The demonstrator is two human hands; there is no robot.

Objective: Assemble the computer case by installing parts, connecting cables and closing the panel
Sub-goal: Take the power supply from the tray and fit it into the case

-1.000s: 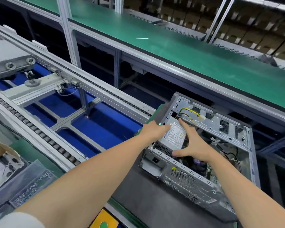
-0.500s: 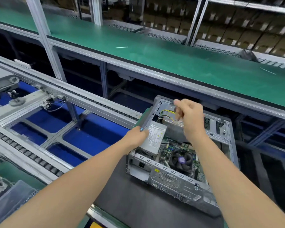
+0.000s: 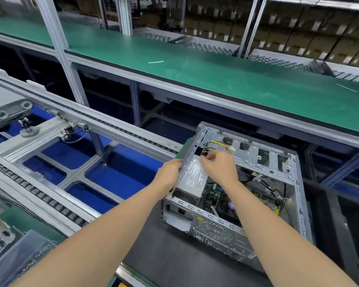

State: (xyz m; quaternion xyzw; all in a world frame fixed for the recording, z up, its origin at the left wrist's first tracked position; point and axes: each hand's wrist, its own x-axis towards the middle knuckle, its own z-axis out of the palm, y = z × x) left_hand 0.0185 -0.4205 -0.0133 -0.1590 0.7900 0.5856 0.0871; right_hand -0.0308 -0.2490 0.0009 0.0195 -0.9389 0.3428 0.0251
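An open grey metal computer case [image 3: 255, 230] lies on its side on a dark mat, its inside facing up. A grey power supply [image 3: 192, 181] with a white label sits in the case's near-left corner. My left hand [image 3: 170, 172] grips the case's left edge beside the power supply. My right hand [image 3: 218, 166] hovers over the far end of the power supply, fingers pinched on the yellow and black cable bundle [image 3: 216, 143], which ends in a white connector [image 3: 232, 150]. The motherboard [image 3: 214, 195] shows between my forearms.
A roller conveyor frame [image 3: 71, 162] with blue panels runs along the left. A long green bench [image 3: 216, 75] crosses behind the case, with shelves of cardboard boxes [image 3: 298, 32] beyond. Plastic bags of small parts [image 3: 15, 251] lie at the lower left.
My right hand rose from the power supply to the cables, then came down and left again holding them. The left hand stayed on the case edge. The view shifted.
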